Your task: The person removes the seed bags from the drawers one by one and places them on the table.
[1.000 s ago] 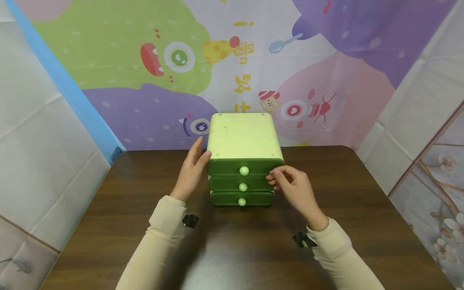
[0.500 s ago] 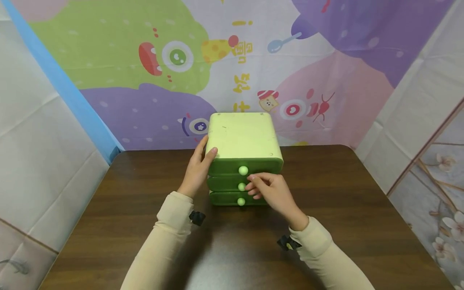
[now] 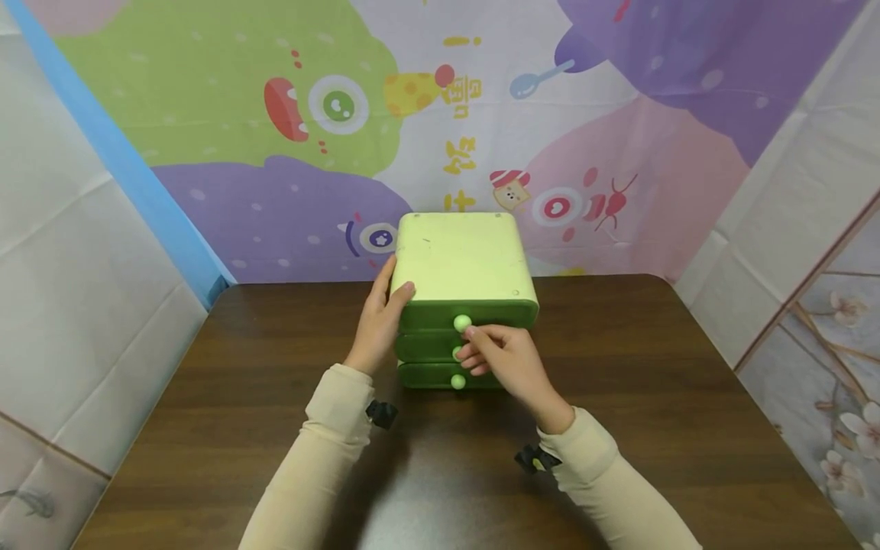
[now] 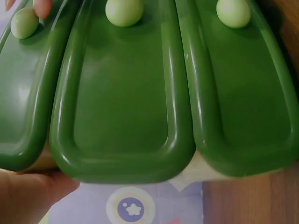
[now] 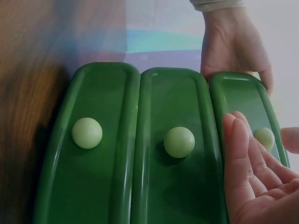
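A small drawer chest with a pale green top and three dark green drawers stands on the table in the head view. My left hand lies along its left side, fingers fairly straight and thumb on the top's front corner. At the top drawer's front, my right hand has its thumb and fingertips about the round knob. In the right wrist view a gap shows between the thumb and this knob. The middle knob and the bottom knob are free of the hands.
The chest stands on a dark wooden table, towards its far edge. A cartoon-printed cloth hangs behind. Pale tiled walls flank the table on both sides.
My right hand has moved left from the chest's right front edge to the top drawer's knob. My left hand has moved in against the chest's left side. The drawers have not moved.
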`<state>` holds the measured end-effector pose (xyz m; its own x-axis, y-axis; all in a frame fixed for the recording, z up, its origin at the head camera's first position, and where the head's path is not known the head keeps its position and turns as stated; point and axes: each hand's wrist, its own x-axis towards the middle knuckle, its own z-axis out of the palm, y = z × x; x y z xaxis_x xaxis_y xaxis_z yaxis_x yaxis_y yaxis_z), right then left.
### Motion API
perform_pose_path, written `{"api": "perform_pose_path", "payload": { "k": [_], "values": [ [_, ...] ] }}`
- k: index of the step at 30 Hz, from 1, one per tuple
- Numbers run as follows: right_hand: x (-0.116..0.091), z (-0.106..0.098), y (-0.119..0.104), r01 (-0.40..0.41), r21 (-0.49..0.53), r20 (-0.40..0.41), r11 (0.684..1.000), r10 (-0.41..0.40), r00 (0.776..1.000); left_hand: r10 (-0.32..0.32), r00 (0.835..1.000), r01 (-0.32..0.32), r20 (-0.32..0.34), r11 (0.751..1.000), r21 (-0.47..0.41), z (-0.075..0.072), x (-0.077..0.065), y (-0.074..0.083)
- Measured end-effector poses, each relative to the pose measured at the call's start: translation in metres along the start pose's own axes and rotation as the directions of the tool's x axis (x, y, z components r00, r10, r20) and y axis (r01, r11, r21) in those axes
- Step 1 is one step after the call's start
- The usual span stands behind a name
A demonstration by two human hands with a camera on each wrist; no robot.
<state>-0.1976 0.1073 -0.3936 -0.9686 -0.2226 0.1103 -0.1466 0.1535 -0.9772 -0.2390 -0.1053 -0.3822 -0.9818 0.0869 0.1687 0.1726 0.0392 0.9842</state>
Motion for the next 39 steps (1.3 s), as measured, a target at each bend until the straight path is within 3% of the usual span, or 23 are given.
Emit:
{"api": "perform_pose_path", "payload": {
  "k": [7, 19, 39],
  "values": [
    [0.0016, 0.0003, 0.0007, -0.023, 0.003, -0.015, 1.000, 0.023, 1.000, 0.006, 0.999, -0.004, -0.043, 0.999, 0.037, 0.0046, -0.0014, -0.0003],
    [0.0050, 0.0027, 0.0005, -0.069, 0.018, -0.044, 0.997, 0.070, 0.997, 0.000, 0.999, 0.000, -0.052, 1.000, 0.006, 0.0069, -0.0012, -0.0019],
    [0.0081, 0.0067, 0.0002, -0.087, 0.081, -0.093, 0.993, 0.095, 0.991, -0.004, 1.000, 0.003, -0.014, 0.996, -0.086, 0.0057, -0.0035, -0.0022]
  ]
}}
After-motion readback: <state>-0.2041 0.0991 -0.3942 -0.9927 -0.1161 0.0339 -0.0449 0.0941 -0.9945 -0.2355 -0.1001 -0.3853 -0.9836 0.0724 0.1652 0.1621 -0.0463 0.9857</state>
